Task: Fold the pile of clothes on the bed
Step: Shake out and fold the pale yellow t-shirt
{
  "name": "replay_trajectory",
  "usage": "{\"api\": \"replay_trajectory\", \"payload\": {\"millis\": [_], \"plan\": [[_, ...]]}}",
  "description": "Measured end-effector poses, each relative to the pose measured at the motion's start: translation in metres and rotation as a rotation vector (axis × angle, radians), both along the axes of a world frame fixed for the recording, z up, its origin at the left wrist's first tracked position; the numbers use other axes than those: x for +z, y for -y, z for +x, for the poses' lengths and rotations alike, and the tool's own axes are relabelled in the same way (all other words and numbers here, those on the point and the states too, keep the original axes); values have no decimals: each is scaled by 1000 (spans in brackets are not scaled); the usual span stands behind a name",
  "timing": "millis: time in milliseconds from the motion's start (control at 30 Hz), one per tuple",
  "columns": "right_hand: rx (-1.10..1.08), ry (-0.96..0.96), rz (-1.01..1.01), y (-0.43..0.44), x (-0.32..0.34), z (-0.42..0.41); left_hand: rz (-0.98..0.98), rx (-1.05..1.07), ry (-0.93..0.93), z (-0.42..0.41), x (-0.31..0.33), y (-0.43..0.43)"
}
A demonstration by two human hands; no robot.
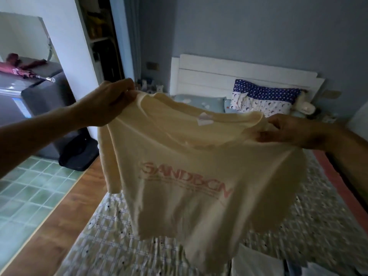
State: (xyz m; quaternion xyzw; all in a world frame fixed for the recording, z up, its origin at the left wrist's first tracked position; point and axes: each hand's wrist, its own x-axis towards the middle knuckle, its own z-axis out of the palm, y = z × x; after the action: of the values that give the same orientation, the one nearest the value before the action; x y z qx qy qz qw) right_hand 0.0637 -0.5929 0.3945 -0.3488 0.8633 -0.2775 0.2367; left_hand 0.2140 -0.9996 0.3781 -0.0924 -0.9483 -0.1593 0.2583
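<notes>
Shoulders of a cream short-sleeved T-shirt (189, 166) with pink lettering are pinched by the left hand (108, 102) at ten o'clock and the right hand (284, 132) at three o'clock — each grip closed on fabric — and the shirt is held spread above the checked-covered bed (103, 246).

Cream T-shirt (189, 166) held up mid-frame, pink lettering across chest, hem hanging free above bed (111, 246). Left hand (107, 102), 10 o'clock, pinches one shoulder. Right hand (286, 132), 3 o'clock, pinches other shoulder. Star-print pillow (264, 96) against white headboard (209, 76), 1 o'clock. Maroon umbrella (23, 68) atop grey appliance (39, 90), 9 o'clock. White garment (256, 263) on bed, 5 o'clock. Shirt edges motion-blurred.
</notes>
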Motion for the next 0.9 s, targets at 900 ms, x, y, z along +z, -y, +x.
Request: {"api": "replay_trajectory", "payload": {"millis": [900], "plan": [[-839, 279, 166, 0, -774, -202, 7, 1, 758, -231, -764, -141]]}}
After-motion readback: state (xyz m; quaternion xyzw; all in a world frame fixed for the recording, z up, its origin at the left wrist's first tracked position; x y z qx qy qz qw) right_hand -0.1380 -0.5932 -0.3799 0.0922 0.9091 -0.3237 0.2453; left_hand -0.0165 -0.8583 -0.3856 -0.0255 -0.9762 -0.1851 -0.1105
